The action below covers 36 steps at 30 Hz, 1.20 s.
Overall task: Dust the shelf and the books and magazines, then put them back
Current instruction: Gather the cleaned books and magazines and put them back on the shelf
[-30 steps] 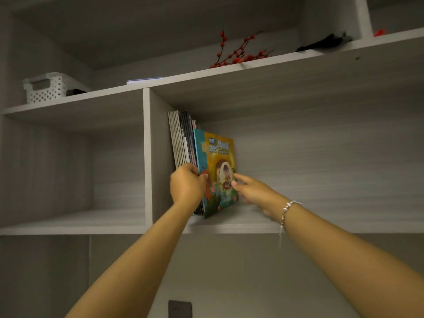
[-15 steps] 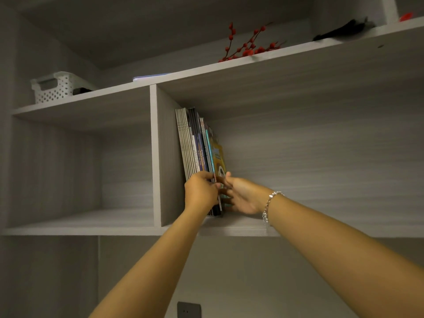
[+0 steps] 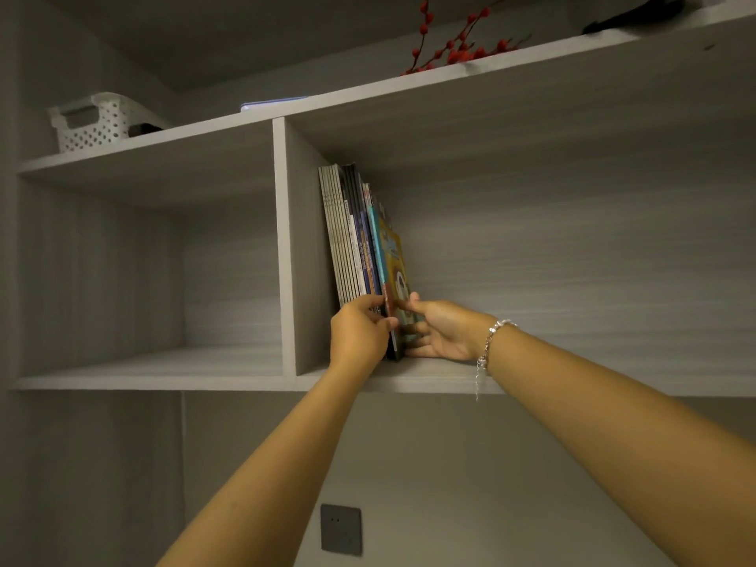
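While the row of books and magazines (image 3: 354,235) stands upright on the shelf (image 3: 429,380) against the divider panel (image 3: 302,247), the left hand (image 3: 358,333) grips the spines' lower ends. The right hand (image 3: 444,331) lies with relaxed fingers flat against the yellow picture book (image 3: 396,259), the outermost volume

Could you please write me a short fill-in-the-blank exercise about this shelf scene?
1. The books stand against the shelf's ____ divider.
2. The bracelet is on the ____ wrist.
3. The berry sprig lying on the top shelf is ____ in colour.
4. The white basket sits on the ____ shelf.

Missing words: vertical; right; red; top
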### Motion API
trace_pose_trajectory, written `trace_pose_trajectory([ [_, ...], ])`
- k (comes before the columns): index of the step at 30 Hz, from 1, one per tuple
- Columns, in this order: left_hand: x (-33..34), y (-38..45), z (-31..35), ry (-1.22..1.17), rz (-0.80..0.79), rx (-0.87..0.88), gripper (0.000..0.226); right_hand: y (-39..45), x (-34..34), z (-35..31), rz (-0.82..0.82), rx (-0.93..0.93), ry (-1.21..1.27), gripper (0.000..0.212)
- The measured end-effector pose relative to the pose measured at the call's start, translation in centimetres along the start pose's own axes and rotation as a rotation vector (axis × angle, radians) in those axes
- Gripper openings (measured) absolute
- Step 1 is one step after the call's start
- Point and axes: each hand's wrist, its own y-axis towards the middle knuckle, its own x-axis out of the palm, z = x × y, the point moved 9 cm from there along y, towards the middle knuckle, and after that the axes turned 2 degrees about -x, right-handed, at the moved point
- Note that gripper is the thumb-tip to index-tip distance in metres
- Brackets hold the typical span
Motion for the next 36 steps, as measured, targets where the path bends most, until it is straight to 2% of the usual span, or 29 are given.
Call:
trace_pose_trajectory([
  [5, -0.2, -0.7, -0.1, 0.033, 0.012, -0.034, 0.028, -2.2, 0.1, -0.3, 0.028, -0.005, -0.050, 0.050],
  [9, -0.7, -2.8, 0.8, 0.067, 0.039, 0.007, 0.023, -4.8, -0.4, -1.3, 0.128, -0.087, -0.199, 0.051],
  [11, -1.1, -4.4, 1.3, 0.072, 0.072, 0.039, 0.023, -6.8, -0.7, -1.9, 0.206, -0.197, -0.329, 0.046],
  [14, -1.6, -7.6, 2.3, -0.002, 0.128, 0.137, 0.020, -11.4, -0.9, -3.2, 0.360, -0.494, -0.591, 0.028],
  [16, -1.6, -10.0, 2.7, -0.081, 0.121, 0.179, 0.017, -15.1, -0.6, -3.0, 0.413, -0.641, -0.645, 0.023],
  [20, -0.5, -14.8, 1.2, -0.211, 0.026, 0.101, 0.017, -20.2, -0.8, 1.3, 0.404, -0.718, -0.653, 0.020],
  [23, 1.3, -18.4, -1.6, -0.217, -0.070, -0.014, 0.017, -22.3, -2.0, 6.1, 0.436, -0.642, -0.630, 0.017],
  [31, 6.8, -28.4, -10.8, -0.217, -0.239, -0.373, 0.017, -26.4, -5.0, 20.0, 0.470, -0.266, -0.589, 0.021],
  [36, 11.8, -37.5, -16.8, -0.197, -0.352, -0.617, 0.015, -30.9, -7.1, 29.6, 0.459, -0.009, -0.595, 0.026],
])
